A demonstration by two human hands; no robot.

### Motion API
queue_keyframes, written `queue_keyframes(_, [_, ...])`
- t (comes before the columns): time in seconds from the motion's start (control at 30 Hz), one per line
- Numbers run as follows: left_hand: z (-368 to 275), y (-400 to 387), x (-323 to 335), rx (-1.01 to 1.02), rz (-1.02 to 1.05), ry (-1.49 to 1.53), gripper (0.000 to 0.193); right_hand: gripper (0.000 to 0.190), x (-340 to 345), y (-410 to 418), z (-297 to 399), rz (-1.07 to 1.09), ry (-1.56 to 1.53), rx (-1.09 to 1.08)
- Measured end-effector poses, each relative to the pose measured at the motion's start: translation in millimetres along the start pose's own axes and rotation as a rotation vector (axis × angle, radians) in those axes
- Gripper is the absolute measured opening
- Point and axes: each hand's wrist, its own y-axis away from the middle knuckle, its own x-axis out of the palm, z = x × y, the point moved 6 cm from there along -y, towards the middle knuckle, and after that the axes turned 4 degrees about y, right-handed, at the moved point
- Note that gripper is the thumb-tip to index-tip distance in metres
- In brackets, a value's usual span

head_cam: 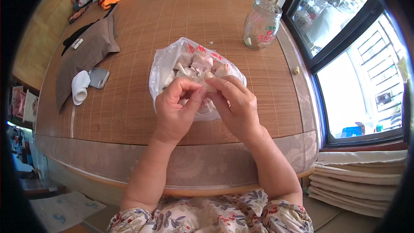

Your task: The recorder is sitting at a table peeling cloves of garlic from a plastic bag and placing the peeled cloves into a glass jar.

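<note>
My left hand (178,108) and my right hand (236,105) meet over a white plastic bag (158,68) with red print. Between the fingertips of both is a small pale garlic clove (211,88), partly hidden by the fingers. Garlic bulbs (202,61) and loose papery skins fill the open bag just beneath. Past it to the right stands a clear glass jar (262,22), upright and lidless, with red and green print. One peeled clove (248,41) shows low inside the jar; other contents are hard to make out.
A woven bamboo mat (136,113) with a fabric border covers the surface. To the left lie a brown pillow (87,51), a phone (99,77) and a white roll (80,87). On the right border sits a small clove-like piece (296,70), near the window frame (313,63).
</note>
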Motion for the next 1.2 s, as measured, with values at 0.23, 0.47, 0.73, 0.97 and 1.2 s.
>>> queue_keyframes(0.23, [-18, 6, -1, 0.288, -0.014, -0.298, 0.01, 0.019, -49, -43, -28, -0.384, 0.142, 0.154])
queue_keyframes(0.47, [-23, 5, -1, 0.35, -0.072, -0.328, 0.009, 0.024, -111, -143, -69, -0.439, 0.695, 0.092])
queue_keyframes(0.73, [-18, 5, -24, 0.285, -0.222, -0.079, 0.009, 0.03, -63, -109, -42, -0.371, 0.713, 0.001])
queue_keyframes(0.97, [-17, 3, -26, 0.315, -0.268, -0.081, 0.013, 0.013, 5, -35, -16, 0.021, 0.173, 0.194])
queue_keyframes(1.2, [-29, -5, -18, 0.343, -0.158, -0.394, 0.011, 0.012, -1, -15, -30, -0.124, 0.113, 0.165])
